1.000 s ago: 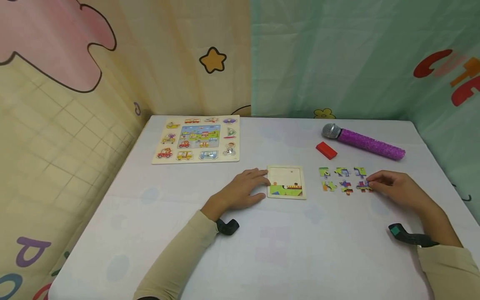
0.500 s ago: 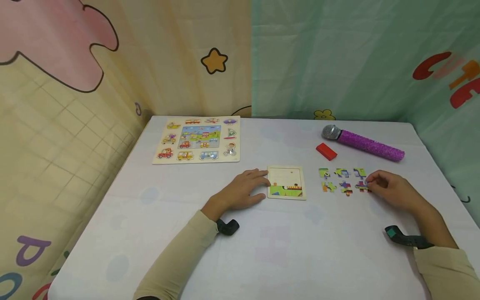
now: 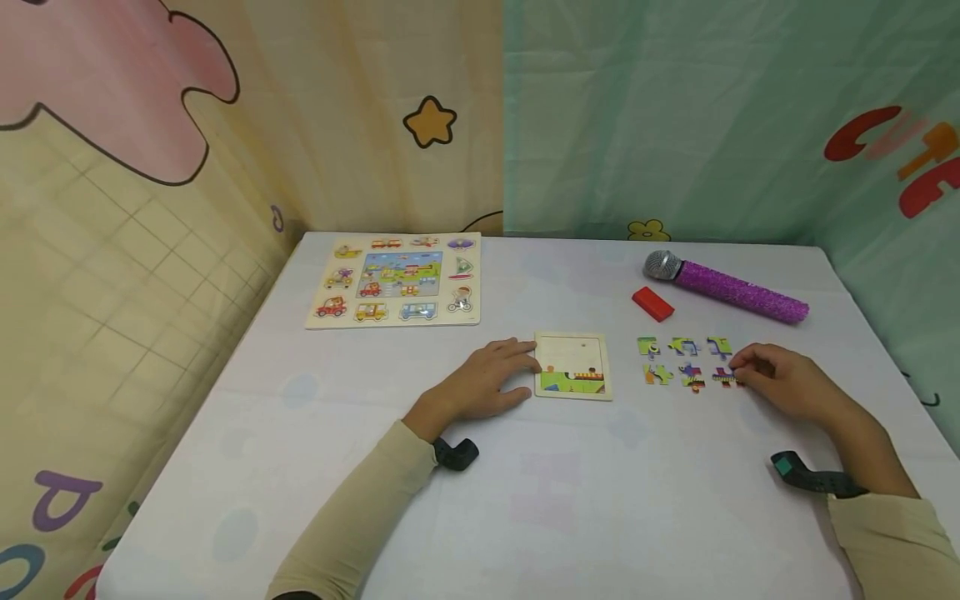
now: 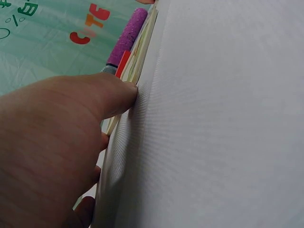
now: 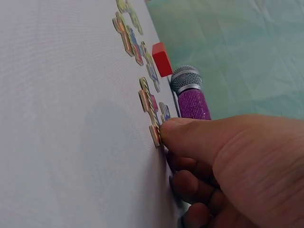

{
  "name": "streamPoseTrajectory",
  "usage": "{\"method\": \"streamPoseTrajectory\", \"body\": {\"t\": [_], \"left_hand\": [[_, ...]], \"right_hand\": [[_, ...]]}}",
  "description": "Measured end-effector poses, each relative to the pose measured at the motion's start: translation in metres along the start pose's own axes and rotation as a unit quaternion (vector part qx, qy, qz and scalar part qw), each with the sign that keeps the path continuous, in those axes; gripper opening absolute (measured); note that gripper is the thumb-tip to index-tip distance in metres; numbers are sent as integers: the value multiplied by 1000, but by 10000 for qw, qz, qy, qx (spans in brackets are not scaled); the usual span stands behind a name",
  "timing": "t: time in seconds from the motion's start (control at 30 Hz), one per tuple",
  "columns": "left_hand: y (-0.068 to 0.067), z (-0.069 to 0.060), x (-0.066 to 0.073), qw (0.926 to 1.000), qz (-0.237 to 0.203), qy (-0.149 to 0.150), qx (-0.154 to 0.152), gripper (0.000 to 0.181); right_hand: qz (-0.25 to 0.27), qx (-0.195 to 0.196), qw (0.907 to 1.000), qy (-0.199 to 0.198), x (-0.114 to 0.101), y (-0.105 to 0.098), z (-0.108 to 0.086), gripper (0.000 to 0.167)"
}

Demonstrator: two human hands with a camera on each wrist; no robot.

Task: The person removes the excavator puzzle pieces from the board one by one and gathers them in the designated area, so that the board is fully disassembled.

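Observation:
My left hand lies on the table with relaxed fingers, its fingertips touching the left edge of a small square puzzle board. In the left wrist view, the thumb rests beside that board's edge. Over on the right, my right hand pinches the right end of a jigsaw piece lying on the table. The right wrist view shows the thumb against this striped piece, with the other fingers curled beneath the hand. More jigsaw pieces lie in two rows between the board and the right hand.
A red block and a purple glitter microphone lie behind the pieces. At the back left is a larger vehicle puzzle board. Printed curtains rise along the white table's back and sides.
My right hand has shifted slightly left, and the jigsaw piece at its fingertips has moved a little left with it. My left hand stays at the board.

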State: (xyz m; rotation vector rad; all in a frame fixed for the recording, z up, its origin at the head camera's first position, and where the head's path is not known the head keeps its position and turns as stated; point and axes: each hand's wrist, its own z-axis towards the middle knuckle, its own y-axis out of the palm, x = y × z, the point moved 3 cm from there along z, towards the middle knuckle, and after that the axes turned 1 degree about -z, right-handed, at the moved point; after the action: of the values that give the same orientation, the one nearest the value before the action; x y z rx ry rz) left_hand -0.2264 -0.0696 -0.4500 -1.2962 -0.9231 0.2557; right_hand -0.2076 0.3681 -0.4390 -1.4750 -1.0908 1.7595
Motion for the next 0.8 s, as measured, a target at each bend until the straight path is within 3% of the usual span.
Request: {"method": "streamPoseTrajectory", "body": {"t": [0.23, 0.4, 0.5, 0.63, 0.8], "left_hand": [[2, 0, -3, 10000, -37, -43, 3, 38], [0, -2, -3, 10000, -10, -52, -4, 39], [-2, -3, -4, 9999, -59, -89, 18, 39], [-2, -2, -6, 9998, -154, -116, 35, 39], [1, 1, -4, 9997, -256, -36, -15, 37]], "right_hand": [[-33, 135, 9998, -116, -16, -3, 5, 11], [-7, 220, 9984, -529, -78, 2, 21, 16], [89, -40, 9958, -907, -128, 23, 36, 16], [16, -685, 9892, -1295, -184, 65, 55, 21], [-524, -1117, 9847, -1234, -212, 100, 70, 30]]}}
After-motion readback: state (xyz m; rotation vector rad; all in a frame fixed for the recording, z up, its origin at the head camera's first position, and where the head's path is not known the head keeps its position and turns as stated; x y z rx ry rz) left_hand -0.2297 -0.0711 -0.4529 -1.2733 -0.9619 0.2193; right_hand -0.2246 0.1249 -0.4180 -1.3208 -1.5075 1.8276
